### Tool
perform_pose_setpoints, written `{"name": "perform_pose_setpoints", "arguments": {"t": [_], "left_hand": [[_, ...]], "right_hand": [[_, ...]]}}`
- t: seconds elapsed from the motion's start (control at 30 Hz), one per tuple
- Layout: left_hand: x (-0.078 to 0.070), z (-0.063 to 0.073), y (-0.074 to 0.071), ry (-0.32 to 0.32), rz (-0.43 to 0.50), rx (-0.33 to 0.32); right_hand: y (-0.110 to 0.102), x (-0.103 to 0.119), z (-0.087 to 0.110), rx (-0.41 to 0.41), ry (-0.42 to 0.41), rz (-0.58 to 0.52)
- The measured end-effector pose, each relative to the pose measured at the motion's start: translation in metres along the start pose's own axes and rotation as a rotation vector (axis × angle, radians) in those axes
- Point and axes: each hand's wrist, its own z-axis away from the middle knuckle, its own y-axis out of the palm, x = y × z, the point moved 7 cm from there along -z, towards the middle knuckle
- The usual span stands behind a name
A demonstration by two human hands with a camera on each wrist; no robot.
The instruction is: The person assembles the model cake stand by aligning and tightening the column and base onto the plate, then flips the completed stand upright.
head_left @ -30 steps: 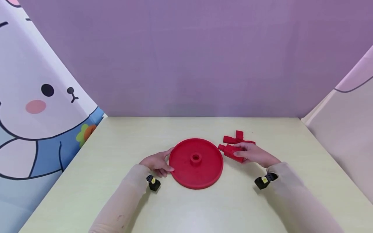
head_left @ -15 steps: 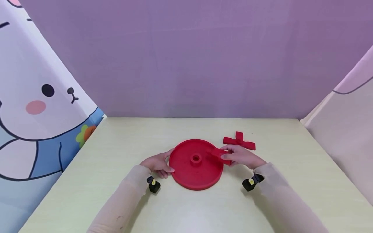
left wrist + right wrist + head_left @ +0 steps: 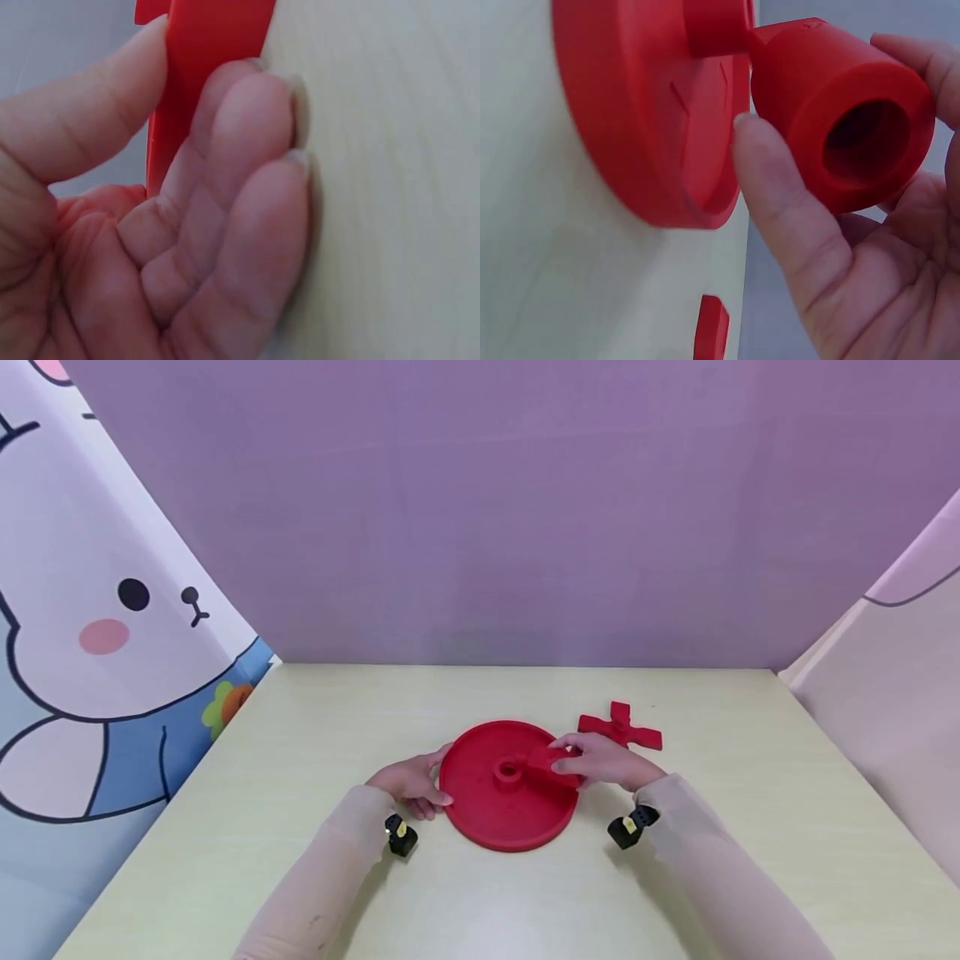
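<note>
A red round disc with a raised rim and a short hollow hub at its centre lies flat on the table. At its left edge, my left hand grips the rim, the thumb on one side and curled fingers close to the tabletop. My right hand pinches a red hollow cylinder between thumb and fingers, held over the disc's right half. The cylinder's open bore faces the right wrist camera, and its narrower far end points toward the hub. Whether that end touches the hub, I cannot tell.
A red four-armed cross piece lies on the table just beyond my right hand, which partly hides it. The pale table ends at a purple backdrop. Printed cloth hangs at the left side.
My right hand has carried the red cylinder leftward, from beside the cross piece to above the disc near its hub. The left hand keeps its grip on the rim.
</note>
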Motion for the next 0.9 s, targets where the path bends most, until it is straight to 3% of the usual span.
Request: {"name": "perform_pose_setpoints", "arguments": {"t": [0.23,0.5,0.73,0.9], "left_hand": [[0.000,0.001,0.000,0.001,0.003,0.000],[0.002,0.003,0.001,-0.032,0.042,-0.013],[0.004,0.003,0.001,-0.048,0.036,-0.020],[0.002,0.002,0.002,-0.028,0.020,-0.009]], "right_hand": [[0.002,0.015,-0.007,0.006,-0.004,0.071],[0.001,0.040,-0.013,-0.069,-0.043,0.221],[0.003,0.066,-0.017,-0.174,-0.014,0.200],[0.009,0.080,-0.020,-0.182,-0.042,0.236]]}}
